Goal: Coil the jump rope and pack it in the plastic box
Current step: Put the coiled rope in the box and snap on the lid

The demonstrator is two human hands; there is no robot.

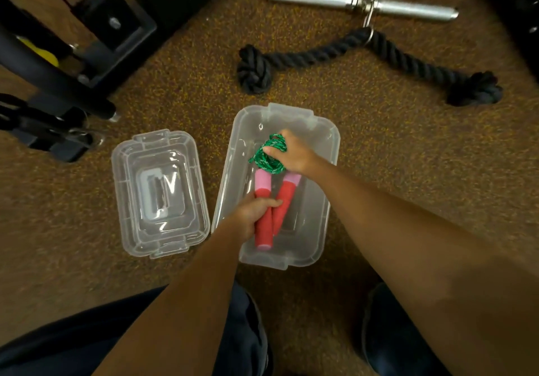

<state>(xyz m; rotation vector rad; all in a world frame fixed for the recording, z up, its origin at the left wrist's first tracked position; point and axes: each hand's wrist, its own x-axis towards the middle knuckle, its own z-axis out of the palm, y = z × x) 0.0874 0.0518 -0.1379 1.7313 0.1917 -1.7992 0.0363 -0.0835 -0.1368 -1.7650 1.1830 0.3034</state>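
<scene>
The left hand's (250,212) fingers (272,202) wrap the two red foam handles (264,224) at 6 o'clock inside the clear plastic box (326,200); the right hand (293,154) clutches the coiled green braided rope (268,157) toward 12. The clear lid (131,189) lies at 9 o'clock on the speckled brown floor (408,171).

No legible text, labels, brand marks, numbers or signs appear on any surface in view — the clear plastic box (326,142) and its lid (131,154) carry no readable markings.
</scene>
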